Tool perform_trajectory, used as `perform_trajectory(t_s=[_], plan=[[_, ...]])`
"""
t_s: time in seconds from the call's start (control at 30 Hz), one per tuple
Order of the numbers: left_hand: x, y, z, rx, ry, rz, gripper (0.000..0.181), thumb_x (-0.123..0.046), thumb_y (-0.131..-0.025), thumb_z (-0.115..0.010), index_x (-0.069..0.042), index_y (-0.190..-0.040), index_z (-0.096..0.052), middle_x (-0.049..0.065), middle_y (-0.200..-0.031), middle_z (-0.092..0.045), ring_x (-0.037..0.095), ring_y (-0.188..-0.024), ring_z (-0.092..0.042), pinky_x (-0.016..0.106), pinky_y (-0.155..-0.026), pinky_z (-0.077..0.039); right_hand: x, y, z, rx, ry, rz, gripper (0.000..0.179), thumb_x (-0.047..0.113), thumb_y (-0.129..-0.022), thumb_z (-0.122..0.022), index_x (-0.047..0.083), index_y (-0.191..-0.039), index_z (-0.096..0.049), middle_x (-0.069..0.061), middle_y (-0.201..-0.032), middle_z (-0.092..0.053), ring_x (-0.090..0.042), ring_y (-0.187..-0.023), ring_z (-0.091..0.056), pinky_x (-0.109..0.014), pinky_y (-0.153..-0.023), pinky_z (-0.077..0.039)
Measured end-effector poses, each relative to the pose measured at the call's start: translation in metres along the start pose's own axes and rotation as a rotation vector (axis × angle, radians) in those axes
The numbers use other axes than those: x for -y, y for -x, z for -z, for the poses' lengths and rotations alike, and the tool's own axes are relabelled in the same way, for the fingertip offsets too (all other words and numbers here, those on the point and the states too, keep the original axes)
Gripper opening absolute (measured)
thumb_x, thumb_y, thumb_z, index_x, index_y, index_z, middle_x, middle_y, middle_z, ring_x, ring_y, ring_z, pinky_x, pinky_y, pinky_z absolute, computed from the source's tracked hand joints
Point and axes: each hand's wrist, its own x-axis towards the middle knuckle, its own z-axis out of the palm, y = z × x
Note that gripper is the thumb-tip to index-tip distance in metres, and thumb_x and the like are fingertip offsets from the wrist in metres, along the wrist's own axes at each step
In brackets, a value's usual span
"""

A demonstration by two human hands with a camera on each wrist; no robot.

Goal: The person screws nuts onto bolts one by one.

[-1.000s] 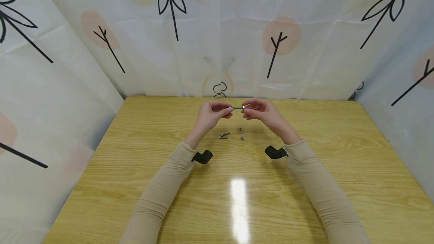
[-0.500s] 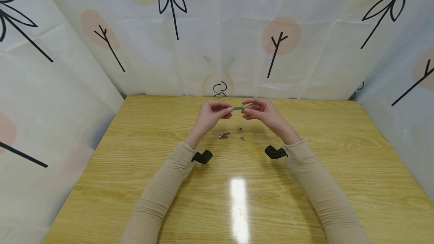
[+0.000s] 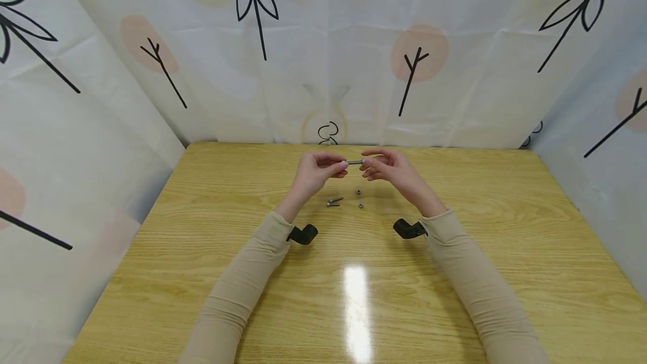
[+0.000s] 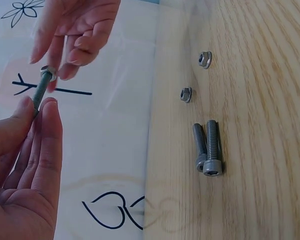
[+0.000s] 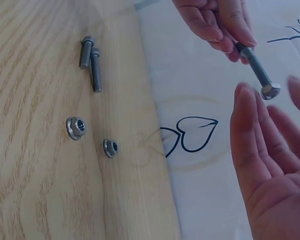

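My left hand point(image 3: 314, 173) pinches a metal bolt point(image 4: 40, 92) near its head between thumb and fingers, above the back of the table. A flanged nut point(image 5: 270, 91) sits on the bolt's far end. Around that nut my right hand point(image 5: 275, 155) holds its fingers spread and loosely bent, with a gap showing between them and the nut in the right wrist view. Two more socket-head bolts, one nearer bolt point(image 4: 212, 147) and one partly behind it point(image 4: 199, 142), lie side by side on the table. Two loose flanged nuts, a larger-looking nut point(image 5: 75, 128) and another nut point(image 5: 110, 148), rest near them.
The wooden table point(image 3: 242, 296) reaches back to a white patterned curtain point(image 3: 323, 72), which also hangs at both sides. Black wrist camera mounts point(image 3: 303, 235) stick out from each sleeve point(image 3: 237, 285) above the table.
My right hand's fingers have shifted slightly around the nut end and the right wrist has moved a little left. The left hand keeps its pinch on the bolt, nearly still.
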Motion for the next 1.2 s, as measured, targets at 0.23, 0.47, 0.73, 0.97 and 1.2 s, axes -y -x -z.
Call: perform_trajectory(t_s=[0.23, 0.47, 0.73, 0.97, 1.2], plan=[[0.0009, 0.0003, -0.0014, 0.004, 0.002, -0.018, 0.022, -0.003, -0.085, -0.071, 0.012, -0.100, -0.068, 0.023, -0.089, -0.069, 0.026, -0.076, -0.071, 0.039, -0.074, -0.060, -0.0010, 0.0004, 0.0011, 0.006, 0.004, 0.033, 0.033, 0.012, -0.095, -0.062, -0.014, -0.114, -0.059, -0.014, -0.092, -0.069, -0.020, -0.081, -0.067, -0.042, -0.078, -0.058], [0.0019, 0.0003, -0.0020, 0.005, -0.004, -0.019, 0.024, -0.002, -0.087, -0.070, 0.014, -0.103, -0.066, 0.023, -0.091, -0.069, 0.028, -0.078, -0.070, 0.039, -0.075, -0.060, -0.0016, 0.0004, -0.0003, 0.014, 0.034, -0.001, 0.036, 0.025, -0.099, -0.056, -0.006, -0.118, -0.059, -0.022, -0.100, -0.064, -0.025, -0.085, -0.066, -0.049, -0.084, -0.055], [0.0018, 0.0007, -0.0021, 0.000, 0.006, -0.012, 0.022, -0.003, -0.086, -0.070, 0.012, -0.102, -0.067, 0.025, -0.092, -0.069, 0.025, -0.076, -0.071, 0.041, -0.076, -0.060, -0.0022, 0.0006, -0.0010, 0.015, 0.032, 0.026, 0.030, 0.014, -0.096, -0.061, -0.010, -0.112, -0.060, -0.024, -0.096, -0.066, -0.022, -0.080, -0.067, -0.045, -0.079, -0.058], [0.0020, -0.0007, -0.0036, 0.000, 0.019, 0.026, 0.024, -0.006, -0.085, -0.072, 0.011, -0.102, -0.068, 0.019, -0.088, -0.070, 0.030, -0.080, -0.070, 0.050, -0.082, -0.057, -0.0001, 0.0018, 0.0002, 0.020, 0.043, 0.003, 0.039, 0.023, -0.098, -0.058, -0.008, -0.122, -0.056, -0.024, -0.101, -0.065, -0.035, -0.088, -0.065, -0.047, -0.083, -0.056], [0.0012, 0.0015, -0.0032, 0.010, 0.007, -0.016, 0.021, -0.007, -0.086, -0.071, 0.008, -0.100, -0.070, 0.017, -0.086, -0.071, 0.026, -0.076, -0.070, 0.038, -0.073, -0.061, 0.0009, 0.0041, 0.0000, 0.018, -0.020, 0.062, 0.034, 0.005, -0.092, -0.064, -0.015, -0.119, -0.054, -0.033, -0.107, -0.062, -0.025, -0.087, -0.068, -0.045, -0.085, -0.056]])
